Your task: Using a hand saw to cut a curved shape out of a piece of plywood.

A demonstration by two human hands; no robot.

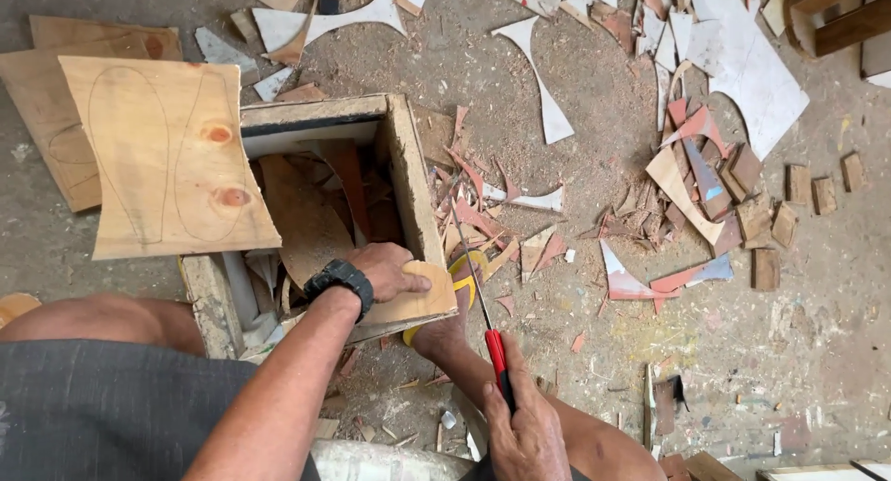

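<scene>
**Sawing a rounded plywood piece on the edge of a wooden box**

While the left hand is pressing a small rounded plywood piece flat against the near corner of an open wooden box, the right hand is working a thin-bladed saw with a red handle just beside that piece. Going from the left: a large plywood sheet with two long outlines pencilled on it is lying tilted across the box's far-left rim, with more plywood under it on the floor. The box itself is holding brown offcuts and curled scraps. A black wristwatch is sitting on the left wrist.

The left grip is spread flat, fingers on top of the piece and clamping it down rather than closing around it. The right grip is wrapped tight around the saw's handle, blade pointing away from the person along the right edge of the piece. A foot in a yellow sandal seems to be bracing the box below.

By my judgement the cutting step is under way, and the next stroke is calling for steady downward pressure from the left hand and a blade kept close to the curve. The piece is looking pale, thin and smooth, with a rounded outer edge. To the right, red and white offcuts and small wooden blocks are littering the dusty floor.
</scene>
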